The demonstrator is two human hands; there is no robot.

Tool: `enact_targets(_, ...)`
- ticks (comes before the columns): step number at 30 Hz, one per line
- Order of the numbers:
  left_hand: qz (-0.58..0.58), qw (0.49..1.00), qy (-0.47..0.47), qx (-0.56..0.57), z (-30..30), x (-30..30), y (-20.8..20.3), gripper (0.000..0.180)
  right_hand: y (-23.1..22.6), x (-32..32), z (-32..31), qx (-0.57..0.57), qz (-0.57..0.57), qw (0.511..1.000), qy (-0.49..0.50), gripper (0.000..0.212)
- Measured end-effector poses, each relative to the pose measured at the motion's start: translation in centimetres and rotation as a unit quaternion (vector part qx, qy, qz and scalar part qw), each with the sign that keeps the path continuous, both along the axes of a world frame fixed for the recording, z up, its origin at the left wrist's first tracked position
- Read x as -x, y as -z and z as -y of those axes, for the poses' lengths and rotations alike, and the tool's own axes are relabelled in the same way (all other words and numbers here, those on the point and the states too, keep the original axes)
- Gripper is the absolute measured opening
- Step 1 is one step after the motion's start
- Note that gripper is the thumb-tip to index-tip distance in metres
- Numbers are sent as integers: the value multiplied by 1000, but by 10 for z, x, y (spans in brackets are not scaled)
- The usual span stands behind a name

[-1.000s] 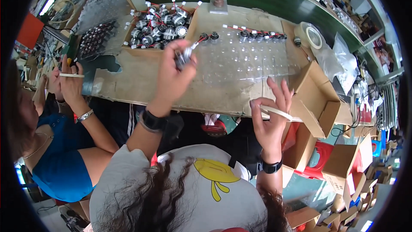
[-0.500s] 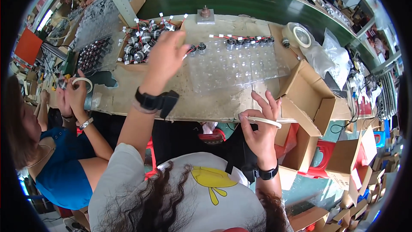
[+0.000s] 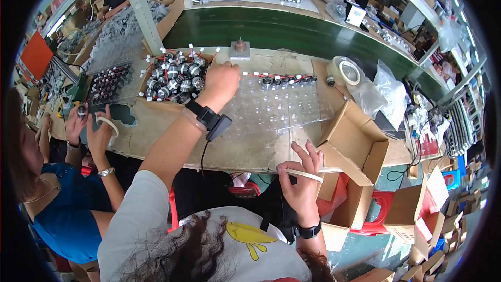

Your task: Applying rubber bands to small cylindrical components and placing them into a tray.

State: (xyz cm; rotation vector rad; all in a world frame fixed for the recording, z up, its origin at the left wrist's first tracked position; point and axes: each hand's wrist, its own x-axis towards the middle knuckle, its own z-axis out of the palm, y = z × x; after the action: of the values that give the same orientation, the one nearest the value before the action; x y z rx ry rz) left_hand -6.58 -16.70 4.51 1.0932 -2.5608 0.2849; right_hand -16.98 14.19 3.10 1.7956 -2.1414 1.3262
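My left hand is over the left end of a clear plastic blister tray, fingers bent down and closed. What they hold, if anything, is hidden beneath the hand. A row of small black-and-silver motors with red wires and white plugs stands along the tray's far edge. Left of this hand, a cardboard box is heaped with more such motors. By the table's front edge, my right hand has a narrow off-white tape roll hooked on its fingers, thumb and forefinger pinched together.
An open cardboard box lies at the table's right edge, near a large tape roll and plastic bags. A metal block stands at the back. A co-worker sits close on my left, also holding a tape roll.
My left hand has moved right, from over the motor box to the tray's left end. The right hand keeps the tape roll. The view has tilted up, showing people across the bench.
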Motion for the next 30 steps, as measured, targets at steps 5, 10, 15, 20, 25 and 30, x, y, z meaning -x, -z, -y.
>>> enact_targets(5, -216, 973, 82, -11, -29, -16, -34, 17, -4, 4, 15, 26, 15, 1000, -5, 16)
enact_targets(10, -343, 703, 177, -597, -98, -30, -25, 16, -12, 3, 34, 64, 57, 996, -16, 28)
enact_targets(15, -376, 569, 226, -696, -137, -43, -3, 18, -17, -7, 37, 65, 89, 991, -72, 29)
enact_targets(20, -410, 436, 241, -764, -143, -56, -15, 25, -14, -14, 34, 104, 244, 957, -119, 23)
enact_targets(25, -490, 409, 315, -702, -158, -53, 0, 33, -26, -24, 42, 160, 493, 842, -151, 18)
enact_targets(30, -537, 524, 324, -576, -168, -39, 19, 39, -13, -38, 49, 187, 471, 846, -167, 16)
